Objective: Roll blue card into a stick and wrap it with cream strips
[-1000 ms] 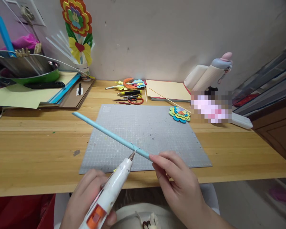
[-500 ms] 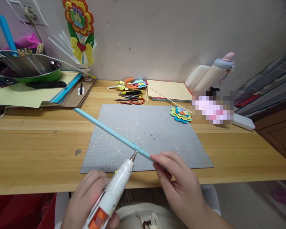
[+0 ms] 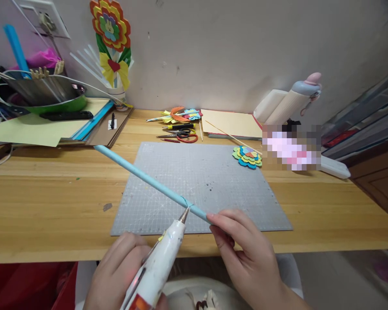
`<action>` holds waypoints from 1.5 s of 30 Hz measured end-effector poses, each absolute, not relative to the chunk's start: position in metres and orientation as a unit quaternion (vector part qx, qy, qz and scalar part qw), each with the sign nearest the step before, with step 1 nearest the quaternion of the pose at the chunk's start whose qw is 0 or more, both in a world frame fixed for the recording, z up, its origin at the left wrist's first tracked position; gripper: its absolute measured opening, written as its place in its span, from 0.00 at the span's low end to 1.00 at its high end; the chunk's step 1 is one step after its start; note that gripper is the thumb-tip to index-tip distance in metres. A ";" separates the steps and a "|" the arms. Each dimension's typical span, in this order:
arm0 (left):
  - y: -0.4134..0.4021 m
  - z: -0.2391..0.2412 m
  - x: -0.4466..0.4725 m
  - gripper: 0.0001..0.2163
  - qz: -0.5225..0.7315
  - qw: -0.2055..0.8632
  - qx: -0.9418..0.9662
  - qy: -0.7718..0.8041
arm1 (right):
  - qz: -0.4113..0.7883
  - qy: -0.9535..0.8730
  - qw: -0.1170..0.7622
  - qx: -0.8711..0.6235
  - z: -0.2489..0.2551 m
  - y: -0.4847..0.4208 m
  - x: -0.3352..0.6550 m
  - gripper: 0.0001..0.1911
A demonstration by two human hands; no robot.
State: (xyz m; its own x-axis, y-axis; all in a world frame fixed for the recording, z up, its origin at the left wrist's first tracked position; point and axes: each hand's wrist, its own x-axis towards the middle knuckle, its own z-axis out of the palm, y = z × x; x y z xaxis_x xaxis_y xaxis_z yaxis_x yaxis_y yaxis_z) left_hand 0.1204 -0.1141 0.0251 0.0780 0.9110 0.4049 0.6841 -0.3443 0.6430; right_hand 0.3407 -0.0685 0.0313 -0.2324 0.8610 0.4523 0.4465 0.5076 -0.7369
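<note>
Home paper-craft desk. A grey gridded cutting mat lies at the middle of a wooden desk; red-handled scissors and stacked coloured paper sheets sit along its far edge, where a layered paper flower decoration stands against the plain wall.

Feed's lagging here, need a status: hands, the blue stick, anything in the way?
Left hand grips glue gun, nozzle at blue paper stick. Right hand fingers pinch stick's near end, held above cutting mat. Nothing in the way.
</note>
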 end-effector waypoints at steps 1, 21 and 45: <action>-0.114 0.025 0.121 0.04 0.394 0.133 0.719 0.556 | 0.237 -0.748 0.440 -0.435 0.031 -0.069 0.341 0.20; -0.115 0.022 0.122 0.06 0.391 0.147 0.713 0.563 | 0.235 -0.743 0.447 -0.439 0.029 -0.068 0.340 0.19; -0.116 0.022 0.115 0.05 0.367 0.106 0.741 0.552 | 0.254 -0.731 0.459 -0.438 0.033 -0.069 0.337 0.16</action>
